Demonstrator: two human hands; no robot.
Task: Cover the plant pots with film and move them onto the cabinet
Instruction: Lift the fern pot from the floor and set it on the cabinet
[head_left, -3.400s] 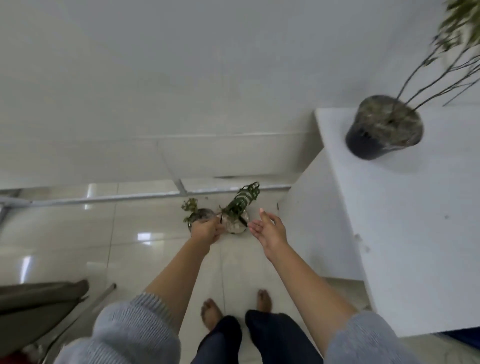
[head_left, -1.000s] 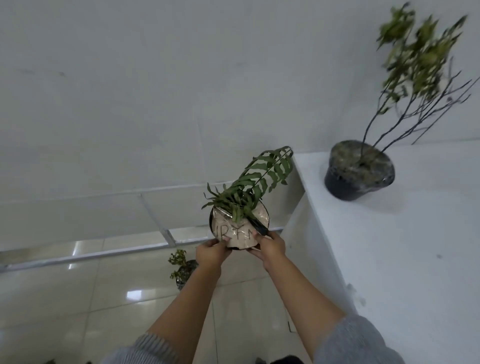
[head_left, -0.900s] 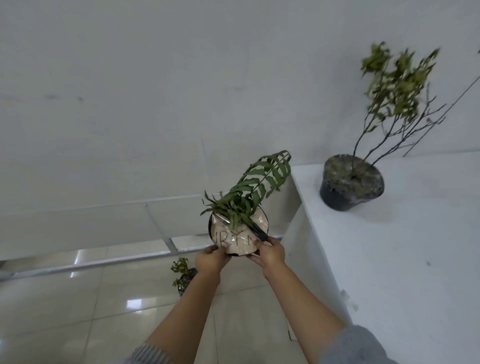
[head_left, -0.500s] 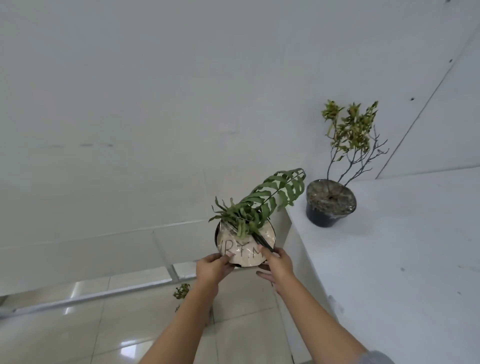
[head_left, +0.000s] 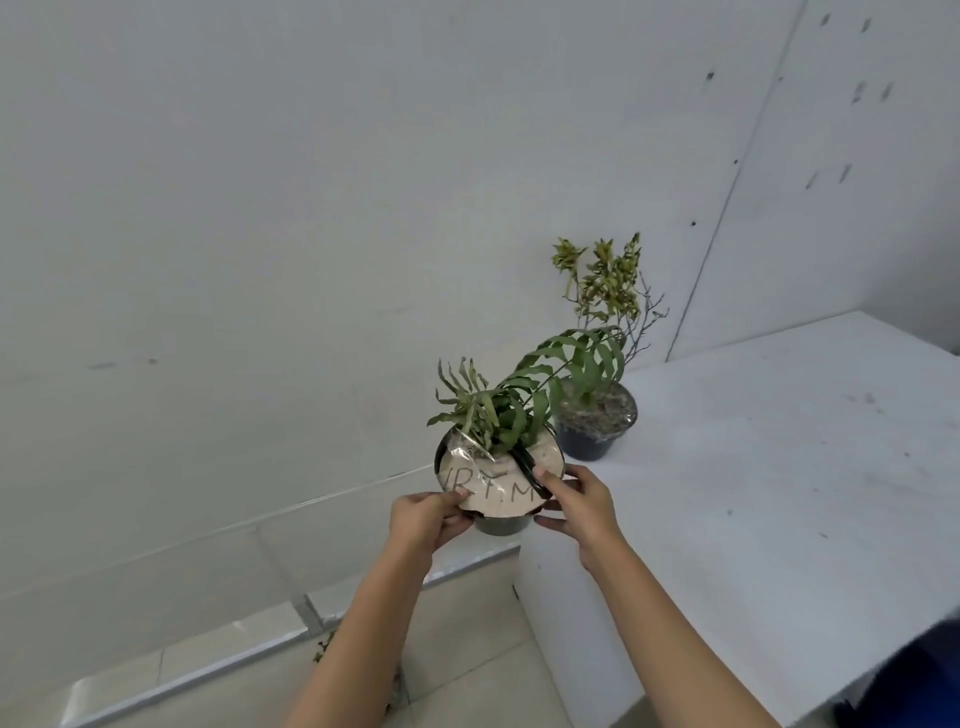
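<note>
White wall behind; film-topped fern pot (head_left: 501, 522) bears scrawled letters.

Film-covered fern pot (head_left: 501, 486) — aloft, upright

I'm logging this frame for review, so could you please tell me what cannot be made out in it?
Head view only:
- Fern pot base: hidden by the left hand and right hand, so whether it touches the cabinet is unclear.
- Lettering on its cover: partly hidden by fronds and a thumb.
- Small floor plant: mostly behind the left forearm.
- Dark blue object: cut off by the right edge, blurred.
</note>
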